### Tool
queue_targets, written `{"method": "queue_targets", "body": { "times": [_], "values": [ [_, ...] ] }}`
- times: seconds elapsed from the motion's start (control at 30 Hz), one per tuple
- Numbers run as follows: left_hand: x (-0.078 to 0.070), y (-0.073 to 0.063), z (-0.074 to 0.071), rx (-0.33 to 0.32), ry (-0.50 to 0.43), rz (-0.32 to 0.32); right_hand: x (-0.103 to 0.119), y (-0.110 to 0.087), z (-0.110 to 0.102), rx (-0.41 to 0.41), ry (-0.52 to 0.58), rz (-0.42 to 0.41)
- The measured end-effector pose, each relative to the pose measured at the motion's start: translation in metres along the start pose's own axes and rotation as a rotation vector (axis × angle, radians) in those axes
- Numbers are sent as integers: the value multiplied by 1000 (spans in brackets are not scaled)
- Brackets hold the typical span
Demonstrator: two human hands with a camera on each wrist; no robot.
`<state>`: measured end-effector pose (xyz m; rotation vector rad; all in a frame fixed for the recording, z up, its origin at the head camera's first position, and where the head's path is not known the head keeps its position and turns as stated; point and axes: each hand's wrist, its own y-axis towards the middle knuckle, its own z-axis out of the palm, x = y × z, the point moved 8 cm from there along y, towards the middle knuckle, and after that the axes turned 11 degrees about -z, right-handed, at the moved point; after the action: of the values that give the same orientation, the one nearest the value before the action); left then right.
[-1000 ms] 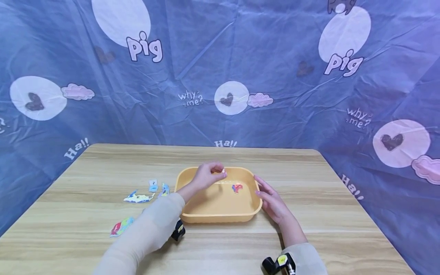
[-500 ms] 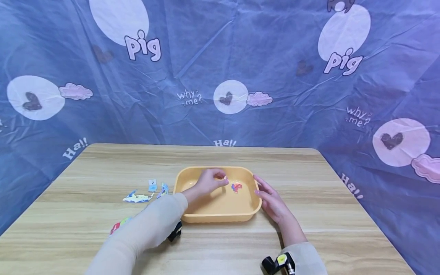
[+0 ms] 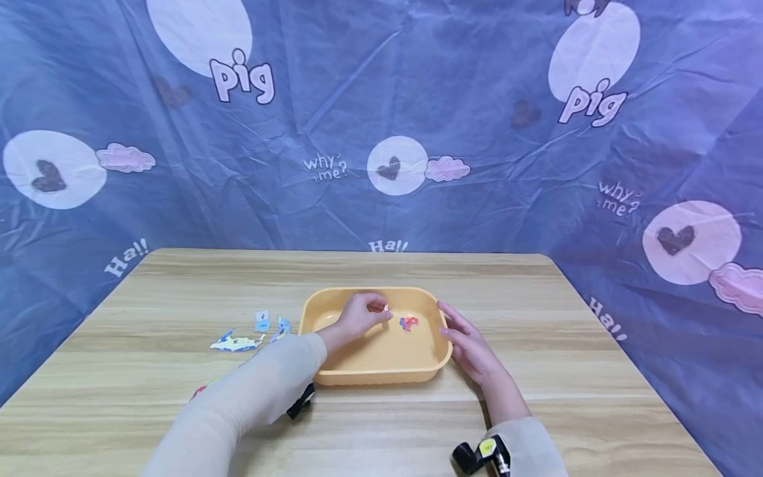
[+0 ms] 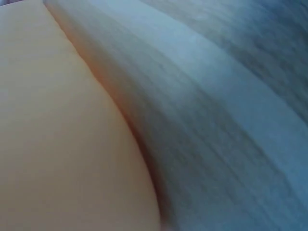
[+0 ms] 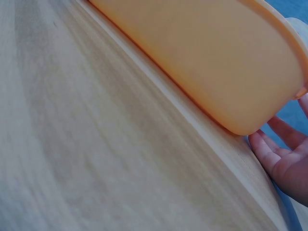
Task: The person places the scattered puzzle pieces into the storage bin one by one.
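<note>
While the right hand (image 3: 471, 344) rests with relaxed, straight fingers against the right side of the yellow tray (image 3: 369, 374), the left hand (image 3: 357, 317) is inside that tray, its grip pinched together on a small puzzle piece (image 3: 386, 308). Another piece, red and blue (image 3: 408, 323), lies on the tray floor just beside it. A few more pieces (image 3: 238, 342) sit on the wooden tabletop (image 3: 596, 384) left of the tray.
</note>
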<state>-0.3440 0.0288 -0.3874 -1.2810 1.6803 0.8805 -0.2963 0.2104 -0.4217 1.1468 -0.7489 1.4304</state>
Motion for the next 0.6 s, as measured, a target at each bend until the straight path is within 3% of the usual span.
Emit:
{"method": "queue_targets", "body": {
  "times": [0.23,0.6],
  "values": [
    [7,3,1,-3,-10,-53,1,0,1,-10,17,15],
    [13,4,4,15,82,-73,1,0,2,-10,8,27]
  ]
}}
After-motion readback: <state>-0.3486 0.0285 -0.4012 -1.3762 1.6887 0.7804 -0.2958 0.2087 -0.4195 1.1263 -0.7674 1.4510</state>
